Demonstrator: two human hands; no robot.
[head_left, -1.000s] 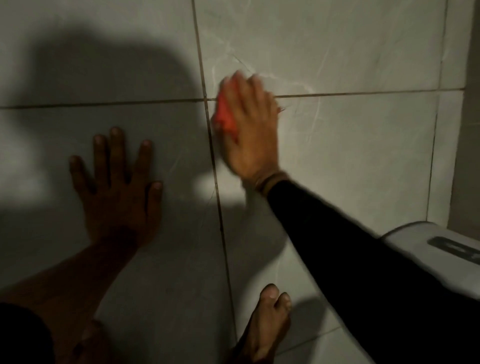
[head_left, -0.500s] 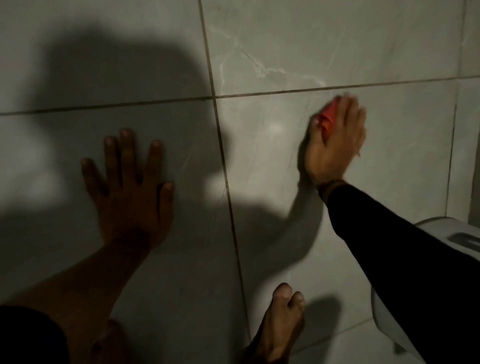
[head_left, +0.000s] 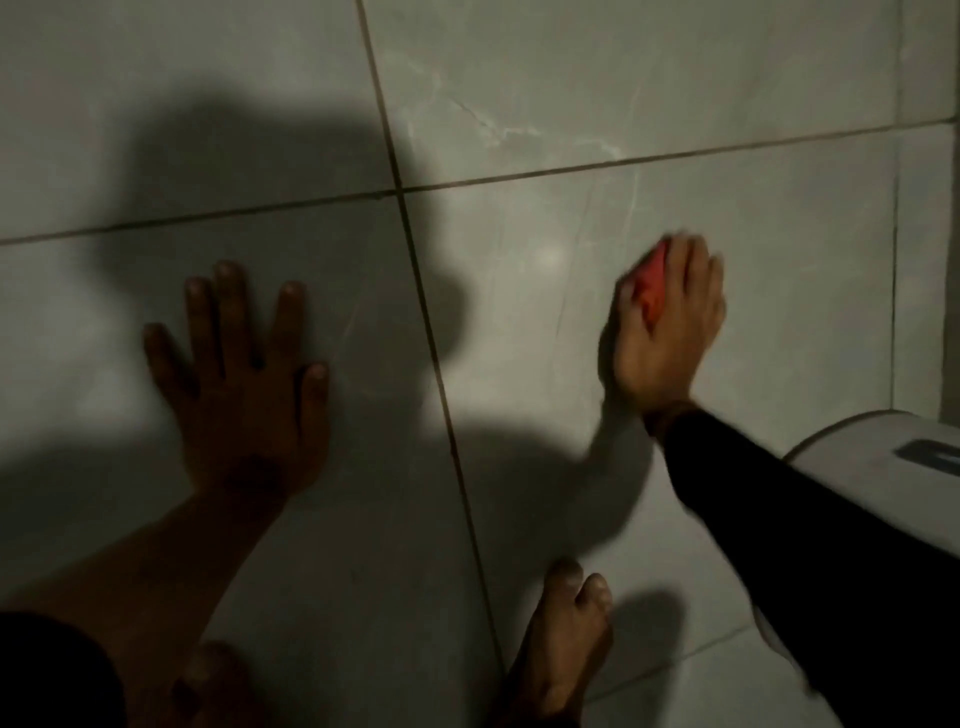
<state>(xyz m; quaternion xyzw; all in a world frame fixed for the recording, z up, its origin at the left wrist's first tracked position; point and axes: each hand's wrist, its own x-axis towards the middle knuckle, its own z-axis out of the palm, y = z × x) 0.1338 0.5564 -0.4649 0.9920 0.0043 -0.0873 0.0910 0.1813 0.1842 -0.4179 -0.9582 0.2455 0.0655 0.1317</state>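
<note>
The right hand (head_left: 670, 332), gripping the red scrub pad (head_left: 652, 291) beneath its fingers, has swept rightward from the grout cross (head_left: 400, 192) onto fresh tile (head_left: 779, 312), so scrubbing advances, while the left hand (head_left: 244, 384) stays splayed flat.

Large pale grey tiles (head_left: 597, 78) with faint white marbled veins fill the view; thin dark grout lines (head_left: 519, 176) cross them, one running lengthwise and one across, meeting left of centre; a narrower strip of tile (head_left: 922, 260) runs along the right edge; a rounded white plastic fixture (head_left: 852, 452) with a dark inset (head_left: 930, 452) sits at the lower right; the light is dim, a broad shadow (head_left: 249, 156) covers the left half, and a small soft glint (head_left: 550, 257) shows on the glaze.
</note>
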